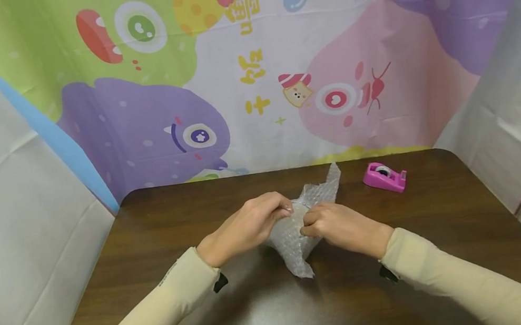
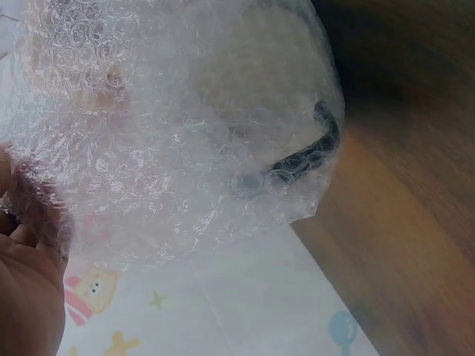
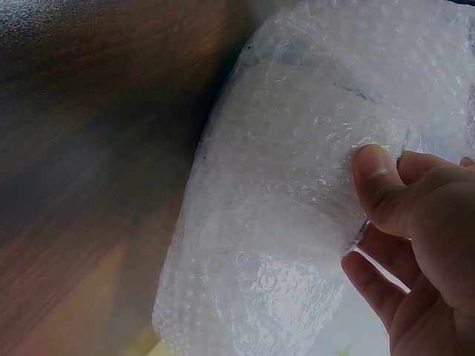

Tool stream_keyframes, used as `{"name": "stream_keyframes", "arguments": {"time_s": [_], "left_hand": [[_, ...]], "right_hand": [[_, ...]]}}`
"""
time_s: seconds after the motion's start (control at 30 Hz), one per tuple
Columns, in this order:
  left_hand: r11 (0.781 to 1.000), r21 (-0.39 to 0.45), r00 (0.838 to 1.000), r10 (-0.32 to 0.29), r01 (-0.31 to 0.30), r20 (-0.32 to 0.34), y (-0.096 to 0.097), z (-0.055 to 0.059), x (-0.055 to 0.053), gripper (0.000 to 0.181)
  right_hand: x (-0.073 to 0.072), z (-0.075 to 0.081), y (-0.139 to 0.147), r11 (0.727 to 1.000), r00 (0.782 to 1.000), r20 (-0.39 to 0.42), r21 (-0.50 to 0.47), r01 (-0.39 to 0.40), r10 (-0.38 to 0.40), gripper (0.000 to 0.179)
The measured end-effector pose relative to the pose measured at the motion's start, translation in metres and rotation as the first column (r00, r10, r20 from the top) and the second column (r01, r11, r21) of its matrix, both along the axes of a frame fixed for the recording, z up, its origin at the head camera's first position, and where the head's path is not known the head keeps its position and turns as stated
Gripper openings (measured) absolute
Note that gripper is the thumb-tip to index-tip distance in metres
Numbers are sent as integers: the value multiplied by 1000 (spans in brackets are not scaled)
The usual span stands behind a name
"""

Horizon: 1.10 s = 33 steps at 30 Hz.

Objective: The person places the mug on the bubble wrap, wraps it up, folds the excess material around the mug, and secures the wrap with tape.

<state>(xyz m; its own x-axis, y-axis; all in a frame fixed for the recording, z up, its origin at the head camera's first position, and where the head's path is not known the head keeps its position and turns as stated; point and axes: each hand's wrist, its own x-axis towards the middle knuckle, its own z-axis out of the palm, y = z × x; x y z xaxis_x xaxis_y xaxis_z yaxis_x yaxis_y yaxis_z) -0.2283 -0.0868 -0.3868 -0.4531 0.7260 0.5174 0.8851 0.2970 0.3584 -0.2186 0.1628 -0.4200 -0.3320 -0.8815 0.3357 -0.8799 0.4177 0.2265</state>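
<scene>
We see the bubble-wrapped bundle [image 1: 289,240] over the surface [image 1: 175,214], at four o'clock from the left hand [image 1: 257,218] and nine from the right hand [image 1: 343,228], both equally near, each pinching its wrap. Its long axis runs one to seven. Yellow characters [image 1: 252,67] mark the backdrop [image 1: 259,147]; we cannot read the sleeve print [image 1: 167,274].
</scene>
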Motion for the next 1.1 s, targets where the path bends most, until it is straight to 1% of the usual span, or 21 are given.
{"name": "stream_keyframes", "arguments": {"time_s": [0.23,0.37,0.63,0.77,0.93,1.1], "left_hand": [[1000,3,1000,2,-2,2,1,2,0,7],[1000,6,1000,10,-10,6,1,1,-1,7],[1000,23,1000,14,-15,13,3,-1,-4,6],[1000,21,999,23,-23,30,4,-1,-4,6],[999,25,999,34,-35,31,6,-3,-6,6],[999,46,999,28,-29,28,7,-6,-6,5]], "right_hand": [[1,0,1,1000,1000,13,-3,3,-3,22],[1,-1,0,1000,1000,21,-4,3,-3,24],[1,0,0,1000,1000,1,5,6,-6,26],[0,0,0,1000,1000,4,5,8,-8,27],[0,-1,0,1000,1000,11,-2,11,-11,29],[1,-1,-1,1000,1000,12,-4,15,-15,30]]}}
